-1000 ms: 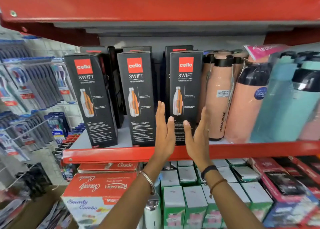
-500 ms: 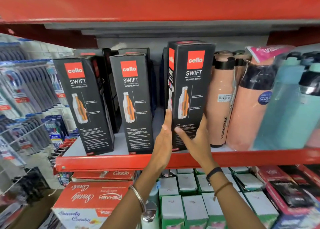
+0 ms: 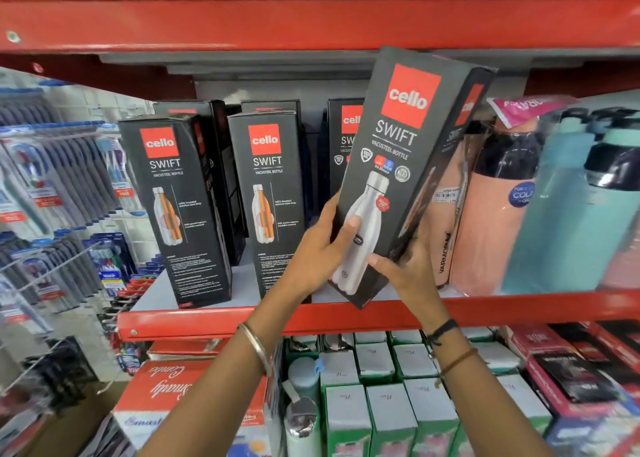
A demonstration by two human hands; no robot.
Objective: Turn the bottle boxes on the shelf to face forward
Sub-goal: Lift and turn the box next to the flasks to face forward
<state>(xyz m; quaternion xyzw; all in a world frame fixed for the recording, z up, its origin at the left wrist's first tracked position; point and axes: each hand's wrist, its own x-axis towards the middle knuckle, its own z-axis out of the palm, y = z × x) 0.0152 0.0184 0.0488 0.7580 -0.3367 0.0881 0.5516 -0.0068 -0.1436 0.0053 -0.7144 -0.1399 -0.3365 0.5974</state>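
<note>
The red steel shelf [image 3: 207, 321] carries six black Cello Swift bottle boxes, with peach flasks and teal flasks crowding its 3 o'clock end. Two front boxes, the left box [image 3: 176, 210] at 9 o'clock and the middle box [image 3: 273, 200] beside it, stand upright showing their cutaway-bottle panels, and three more stand behind in the back row. The sixth, the tilted box [image 3: 398, 165], leans toward 1 o'clock with its lower corner at the shelf lip, clasped low between the left hand [image 3: 318, 252], thumb across the printed bottle, and the right hand [image 3: 408, 273] cupping its underside.
</note>
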